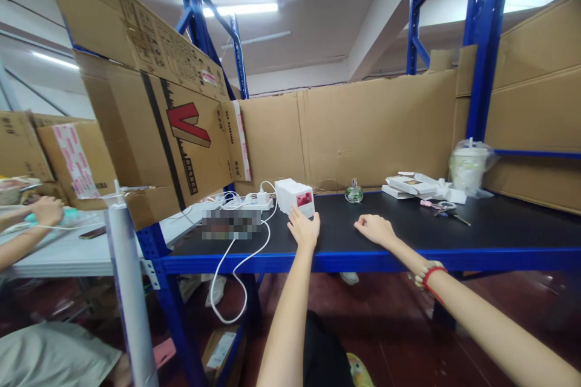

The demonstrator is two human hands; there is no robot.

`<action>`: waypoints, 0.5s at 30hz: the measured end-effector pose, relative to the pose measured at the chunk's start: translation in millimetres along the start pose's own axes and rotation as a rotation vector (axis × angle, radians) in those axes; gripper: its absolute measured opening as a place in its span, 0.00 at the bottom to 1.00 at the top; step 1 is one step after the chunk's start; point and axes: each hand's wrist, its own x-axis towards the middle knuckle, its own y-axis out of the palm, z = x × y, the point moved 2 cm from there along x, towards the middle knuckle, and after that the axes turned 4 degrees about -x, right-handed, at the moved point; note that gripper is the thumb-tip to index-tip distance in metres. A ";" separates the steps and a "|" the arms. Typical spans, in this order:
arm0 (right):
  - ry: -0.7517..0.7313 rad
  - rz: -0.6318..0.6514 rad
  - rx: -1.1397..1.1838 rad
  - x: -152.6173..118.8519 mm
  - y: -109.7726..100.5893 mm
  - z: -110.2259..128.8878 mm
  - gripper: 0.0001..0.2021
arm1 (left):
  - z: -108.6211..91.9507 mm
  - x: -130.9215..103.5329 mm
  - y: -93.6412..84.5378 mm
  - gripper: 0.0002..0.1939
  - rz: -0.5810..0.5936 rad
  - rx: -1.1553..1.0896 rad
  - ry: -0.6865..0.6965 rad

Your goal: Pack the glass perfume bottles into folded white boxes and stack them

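Note:
My left hand [304, 228] is at the near end of a row of white boxes [285, 190], its fingers stretched out and the thumb apart. Its fingertips overlap the lower front of the nearest box, which carries a red picture; I cannot tell how firmly they press. To the right, my right hand [376, 230] rests low over the black tabletop [336, 236], fingers curled in, with nothing visible in them. A beaded bracelet and a red band circle that wrist. Between and behind the hands stands a small green glass bottle [354, 191].
Cardboard panels [376, 127] wall the back. White flat boxes [411, 184], keys [449, 210] and a bagged cup [469, 168] are at right. A white cable [240, 275] loops over the front edge from a power strip. Left, another person's hands [48, 211] work at a table beyond a plastic-wrapped roll [127, 290].

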 end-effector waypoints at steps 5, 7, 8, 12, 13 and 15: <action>0.019 -0.001 0.003 2.6 -1.2 0.2 0.10 | -0.8 -0.9 -2.3 0.34 -0.002 -0.014 -0.005; 0.021 0.000 -0.001 2.1 -1.8 0.4 0.10 | -2.7 -2.8 -2.5 0.34 -0.023 0.002 0.022; 0.021 0.001 -0.003 1.7 -2.0 0.4 0.10 | -3.6 -3.5 -2.5 0.34 -0.038 0.009 0.040; 0.020 0.004 -0.015 0.8 -1.3 0.9 0.10 | -2.2 0.5 -2.0 0.33 -0.113 -0.004 0.109; 0.019 0.006 -0.016 0.9 -1.0 1.0 0.10 | 0.0 3.7 -1.9 0.33 -0.135 -0.015 0.126; 0.019 0.006 -0.018 1.6 -0.3 1.0 0.10 | 6.4 12.4 -1.8 0.32 -0.186 -0.033 0.165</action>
